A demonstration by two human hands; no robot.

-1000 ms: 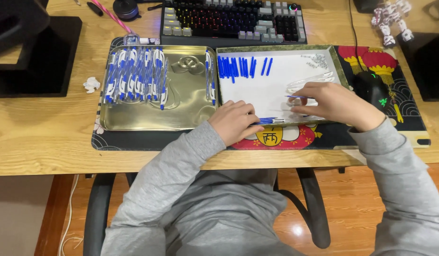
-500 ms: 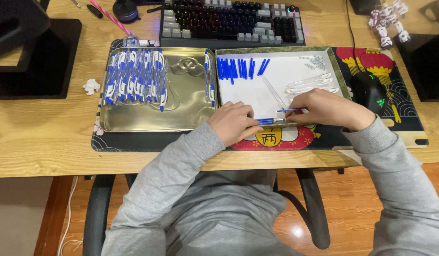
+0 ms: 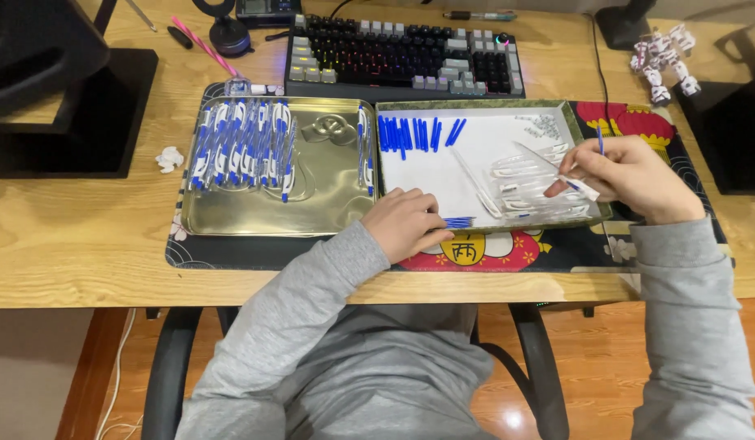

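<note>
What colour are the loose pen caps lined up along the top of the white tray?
Blue: the pen caps in the white tray, head view.

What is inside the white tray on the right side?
The white tray holds blue caps along its far edge and clear pen barrels near the right hand. The hand covers the tray's right corner.

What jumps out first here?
Two trays side by side on the desk mat: the gold tray on the left holds rows of blue-and-white pens. The white tray holds loose blue pieces and clear barrels; the right hand lifts a pen part above it, and the left hand rests at its near edge.
</note>
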